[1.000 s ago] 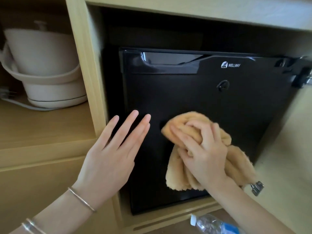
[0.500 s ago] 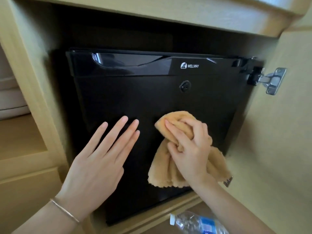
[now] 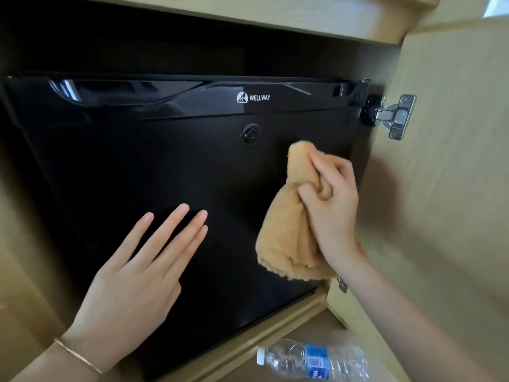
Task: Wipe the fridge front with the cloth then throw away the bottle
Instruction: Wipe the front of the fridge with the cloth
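Right hand (image 3: 332,208) has the fuzzy orange cloth (image 3: 289,230) bunched tight against the glossy black fridge door (image 3: 165,166), around 3 o'clock. Left hand (image 3: 132,285) lies flat and empty, fingers spread, at 7. A clear crumpled bottle (image 3: 314,358), blue label, lies at 5.

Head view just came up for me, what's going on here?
A person is wiping the black fridge front. The right hand grips a bunched orange cloth against the door's right side, below the keyhole. The left hand lies flat and open on the lower door. The clear plastic bottle lies on its side on the floor below, untouched, so throwing it away is not yet done.
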Demonstrator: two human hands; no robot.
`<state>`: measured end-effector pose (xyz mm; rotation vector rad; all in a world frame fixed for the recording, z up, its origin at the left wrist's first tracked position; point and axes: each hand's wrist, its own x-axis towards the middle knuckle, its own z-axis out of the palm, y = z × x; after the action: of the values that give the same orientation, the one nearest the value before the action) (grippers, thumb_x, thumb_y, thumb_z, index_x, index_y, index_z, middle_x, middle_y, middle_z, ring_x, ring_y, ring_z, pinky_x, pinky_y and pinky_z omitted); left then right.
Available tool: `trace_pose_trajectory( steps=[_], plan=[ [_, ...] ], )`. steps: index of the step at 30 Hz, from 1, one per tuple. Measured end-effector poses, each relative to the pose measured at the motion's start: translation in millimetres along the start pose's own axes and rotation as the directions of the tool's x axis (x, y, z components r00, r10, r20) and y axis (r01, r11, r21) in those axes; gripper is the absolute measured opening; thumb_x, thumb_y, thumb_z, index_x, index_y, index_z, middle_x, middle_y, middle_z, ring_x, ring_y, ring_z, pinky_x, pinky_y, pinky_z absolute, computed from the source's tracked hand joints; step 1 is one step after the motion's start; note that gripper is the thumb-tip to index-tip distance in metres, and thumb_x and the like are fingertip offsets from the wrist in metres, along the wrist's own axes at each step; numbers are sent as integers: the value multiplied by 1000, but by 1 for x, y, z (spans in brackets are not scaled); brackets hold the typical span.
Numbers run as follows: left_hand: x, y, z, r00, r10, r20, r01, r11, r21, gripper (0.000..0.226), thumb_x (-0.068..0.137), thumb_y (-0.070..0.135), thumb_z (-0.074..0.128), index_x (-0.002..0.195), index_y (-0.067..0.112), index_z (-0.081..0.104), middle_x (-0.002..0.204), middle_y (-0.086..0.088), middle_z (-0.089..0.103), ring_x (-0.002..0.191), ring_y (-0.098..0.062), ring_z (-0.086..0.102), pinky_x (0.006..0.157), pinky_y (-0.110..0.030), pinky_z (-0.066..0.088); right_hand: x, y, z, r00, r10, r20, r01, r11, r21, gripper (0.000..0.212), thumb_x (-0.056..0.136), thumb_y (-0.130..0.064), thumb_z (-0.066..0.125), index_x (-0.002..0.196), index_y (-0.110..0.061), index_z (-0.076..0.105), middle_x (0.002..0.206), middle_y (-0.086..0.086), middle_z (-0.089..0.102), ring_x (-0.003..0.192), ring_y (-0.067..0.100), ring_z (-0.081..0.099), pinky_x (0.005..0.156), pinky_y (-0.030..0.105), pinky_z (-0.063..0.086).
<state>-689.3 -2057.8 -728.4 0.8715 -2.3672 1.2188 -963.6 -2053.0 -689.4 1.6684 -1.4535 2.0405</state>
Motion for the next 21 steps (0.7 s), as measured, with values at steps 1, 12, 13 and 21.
trace_pose_trajectory(
  steps=[1, 12, 13, 21],
  plan=[
    [0, -1, 1, 1000, 3, 4, -3, 1000, 5, 63, 91, 18, 28, 151, 0, 25, 162, -14, 18, 150, -33, 14, 120, -53, 14, 3, -4, 6, 999, 36, -38, -35, 999, 13, 46, 76, -4, 61, 115, -28, 60, 111, 1, 50, 105, 4, 50, 91, 8, 36],
    [-1, 1, 7, 1000, -11, -21, 11, 1000, -20, 62, 90, 16, 28, 150, 1, 28, 162, -13, 20, 149, -33, 16, 121, -53, 10, -62, 33, -17, 938, -168, 304, 215, 968, -128, 40, 76, -17, 60, 115, -27, 66, 113, -2, 52, 108, 16, 52, 90, 32, 47],
    [0, 2, 8, 1000, -7, -25, 6, 1000, -24, 62, 90, 16, 28, 150, 0, 28, 162, -13, 20, 149, -33, 16, 120, -54, 11, -52, 35, -25, 962, -123, 245, 156, 981, -117, 39, 76, -19, 59, 115, -27, 65, 114, -4, 50, 110, 13, 51, 92, 28, 45],
    [1, 3, 17, 999, -12, -37, 10, 998, -65, 60, 94, 15, 18, 152, 2, 22, 162, -12, 20, 150, -32, 16, 119, -57, 12, -9, 31, -9, 998, 54, -22, -55, 997, -53, 39, 78, -13, 59, 114, -31, 62, 115, -1, 47, 112, 12, 48, 98, 20, 38]
  ],
)
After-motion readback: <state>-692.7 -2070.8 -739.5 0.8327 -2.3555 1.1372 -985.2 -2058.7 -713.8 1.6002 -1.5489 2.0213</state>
